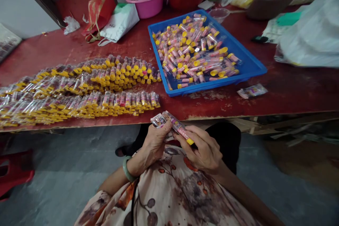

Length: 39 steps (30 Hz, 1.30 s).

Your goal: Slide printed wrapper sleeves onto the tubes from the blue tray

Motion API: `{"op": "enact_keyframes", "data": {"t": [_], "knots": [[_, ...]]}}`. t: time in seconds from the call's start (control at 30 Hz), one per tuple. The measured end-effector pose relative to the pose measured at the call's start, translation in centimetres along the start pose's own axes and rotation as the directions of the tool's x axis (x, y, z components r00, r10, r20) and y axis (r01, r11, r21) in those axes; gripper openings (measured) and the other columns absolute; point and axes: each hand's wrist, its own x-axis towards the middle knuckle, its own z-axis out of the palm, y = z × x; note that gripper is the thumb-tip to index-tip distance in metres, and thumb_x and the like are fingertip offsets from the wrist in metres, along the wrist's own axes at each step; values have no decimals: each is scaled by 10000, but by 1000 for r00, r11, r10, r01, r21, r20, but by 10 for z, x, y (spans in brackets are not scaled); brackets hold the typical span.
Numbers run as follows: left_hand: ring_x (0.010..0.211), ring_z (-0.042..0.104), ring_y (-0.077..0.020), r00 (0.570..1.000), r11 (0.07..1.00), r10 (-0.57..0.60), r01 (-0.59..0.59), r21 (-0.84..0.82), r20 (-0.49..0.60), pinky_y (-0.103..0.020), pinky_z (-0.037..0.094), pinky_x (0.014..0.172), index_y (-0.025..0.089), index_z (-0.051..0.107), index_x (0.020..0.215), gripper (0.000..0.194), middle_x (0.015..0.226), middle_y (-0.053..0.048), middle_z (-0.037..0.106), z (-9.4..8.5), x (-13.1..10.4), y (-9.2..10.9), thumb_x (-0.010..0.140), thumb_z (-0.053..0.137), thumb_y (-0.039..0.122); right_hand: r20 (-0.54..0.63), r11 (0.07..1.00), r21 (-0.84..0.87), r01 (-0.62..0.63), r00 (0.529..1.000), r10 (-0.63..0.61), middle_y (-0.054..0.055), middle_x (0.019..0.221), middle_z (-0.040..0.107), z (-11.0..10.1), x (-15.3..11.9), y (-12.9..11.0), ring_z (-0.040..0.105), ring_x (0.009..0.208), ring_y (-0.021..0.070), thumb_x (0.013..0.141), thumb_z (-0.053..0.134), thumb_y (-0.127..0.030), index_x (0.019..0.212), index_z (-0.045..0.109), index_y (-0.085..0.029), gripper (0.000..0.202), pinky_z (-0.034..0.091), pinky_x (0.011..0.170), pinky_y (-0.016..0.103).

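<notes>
My left hand (155, 143), with a pale green bangle at the wrist, is closed on a small printed packet (158, 120) just below the table edge. My right hand (203, 150) grips a slim pink-patterned tube with a yellow cap (180, 129). The tube's far end lies beside my left thumb, against or close to the packet; I cannot tell whether it is inside a wrapper. Beyond my hands, a blue tray (212, 88) holds many loose tubes with yellow ends. Rows of similar clear-wrapped tubes (119, 102) are stacked on the table at left.
Right of the tray, a flat printed packet (252, 91) lies on the red table (291, 90). Bags and a pink basin (149, 5) stand at the back. A large white plastic bag (312, 39) is at right. A red stool (17, 171) stands on the floor at left.
</notes>
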Motion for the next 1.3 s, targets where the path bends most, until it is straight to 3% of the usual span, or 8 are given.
{"op": "enact_keyframes", "data": {"t": [0.13, 0.2, 0.37, 0.53, 0.8, 1.03, 1.3], "knots": [[508, 547, -84, 1000, 1000, 17, -18, 25, 22, -212, 473, 547, 138, 650, 762, 375, 631, 11, 636, -3, 1, 6, 599, 866, 398, 225, 981, 190, -40, 974, -3, 130, 1224, 625, -10, 15, -2, 630, 1111, 257, 858, 622, -190, 1285, 541, -209, 435, 556, 921, 400], [509, 543, -84, 1000, 1000, 18, -19, 18, 26, -217, 477, 550, 144, 653, 782, 377, 642, 15, 635, -4, 1, 7, 598, 867, 395, 265, 967, 242, -84, 964, 17, 132, 1216, 620, -14, 20, -2, 621, 1117, 239, 887, 549, -145, 1261, 557, -196, 378, 557, 918, 385], [512, 560, -99, 991, 997, -56, 49, 60, 120, -218, 473, 496, 134, 675, 798, 415, 669, -4, 654, -4, -3, 1, 552, 889, 391, 58, 964, 242, -106, 994, 95, 94, 1081, 667, -5, 15, -2, 665, 964, 221, 824, 586, -62, 1176, 625, -232, 393, 595, 803, 362], [529, 562, -97, 995, 998, -40, 36, 45, 96, -201, 463, 470, 140, 670, 774, 418, 662, 9, 640, 0, -6, -2, 519, 904, 374, -66, 962, 254, -101, 990, 122, 72, 1042, 692, 6, 12, -5, 689, 871, 212, 773, 624, -31, 1156, 661, -245, 440, 621, 674, 334], [514, 568, -99, 996, 997, -51, 46, 63, 75, -209, 473, 454, 132, 688, 761, 435, 673, -4, 667, 3, -6, -3, 492, 909, 394, -89, 964, 249, -94, 989, 119, 72, 1062, 688, 7, 9, -7, 692, 833, 190, 783, 615, -13, 1153, 671, -260, 449, 627, 599, 289], [532, 573, -101, 997, 997, -46, 42, 67, 59, -207, 470, 445, 134, 691, 786, 438, 726, -14, 684, 5, -8, -3, 498, 907, 385, -107, 974, 215, -66, 990, 91, 84, 1046, 700, 8, 8, -6, 701, 808, 196, 791, 630, -39, 1091, 695, -256, 376, 610, 600, 287], [480, 547, -93, 997, 997, -44, 40, 66, 61, -214, 453, 444, 141, 685, 758, 437, 641, 8, 638, 6, -10, -2, 506, 896, 430, -86, 978, 198, -70, 992, 89, 79, 1077, 701, 9, 4, -3, 706, 836, 200, 804, 628, -51, 1131, 681, -277, 401, 612, 639, 296]]}}
